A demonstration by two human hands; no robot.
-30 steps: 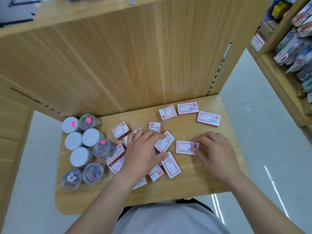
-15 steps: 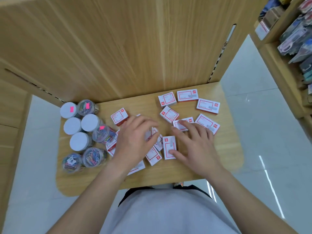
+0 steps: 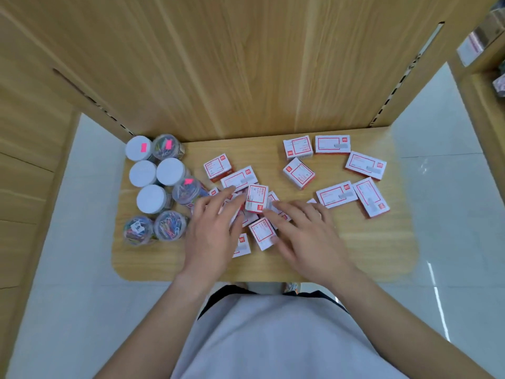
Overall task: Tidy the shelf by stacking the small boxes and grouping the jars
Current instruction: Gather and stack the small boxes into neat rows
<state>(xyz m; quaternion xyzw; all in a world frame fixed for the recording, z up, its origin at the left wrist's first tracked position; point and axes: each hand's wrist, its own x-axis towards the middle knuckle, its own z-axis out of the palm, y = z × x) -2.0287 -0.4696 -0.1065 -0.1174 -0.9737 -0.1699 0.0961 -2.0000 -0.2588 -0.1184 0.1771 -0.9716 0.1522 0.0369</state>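
We see the wooden shelf point(image 3: 355, 258) with the jars point(image 3: 153, 187) grouped at its left end, some with white lids, some showing coloured clips. The small boxes point(image 3: 336, 194) lie scattered over the middle and right of the shelf, not stacked. At the middle, our left hand point(image 3: 211, 236) and right hand point(image 3: 308, 236) press one raised box point(image 3: 256, 197) between their fingertips, above a heap of other boxes.
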